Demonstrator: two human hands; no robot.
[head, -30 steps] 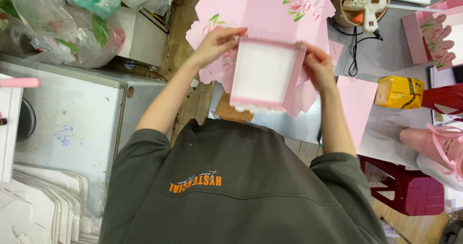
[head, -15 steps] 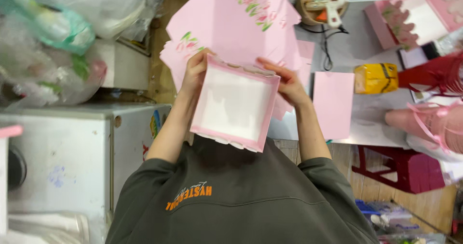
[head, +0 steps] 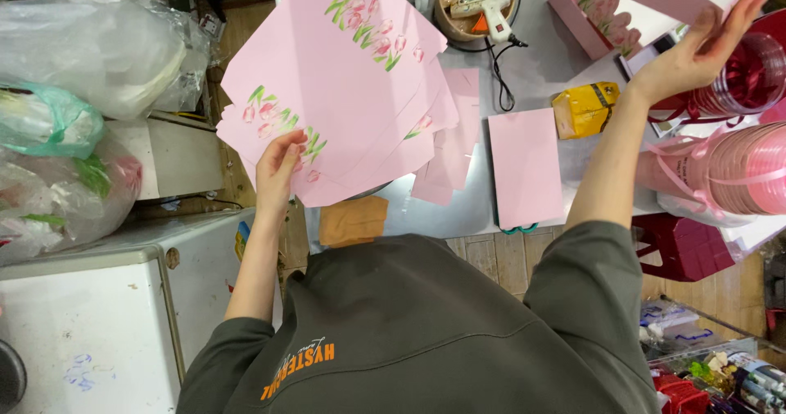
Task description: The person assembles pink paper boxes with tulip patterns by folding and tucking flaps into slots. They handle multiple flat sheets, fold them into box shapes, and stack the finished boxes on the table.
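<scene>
Resting my left hand (head: 277,167) with fingers loosely curled on the stack of pink flowered card sheets (head: 344,95) fanned over the worktop (head: 532,70), I judge them light, stiff and slippery, best pinched at an edge. My right hand (head: 696,49), fingers spread, reaches toward the pink box (head: 647,4) at the far right.

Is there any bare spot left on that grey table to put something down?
One patch of grey table lies bare between the glue gun, the yellow packet and the single pink sheet. The left is buried under the stack of pink tulip sheets; the right is crowded with ribbon spools.
</scene>
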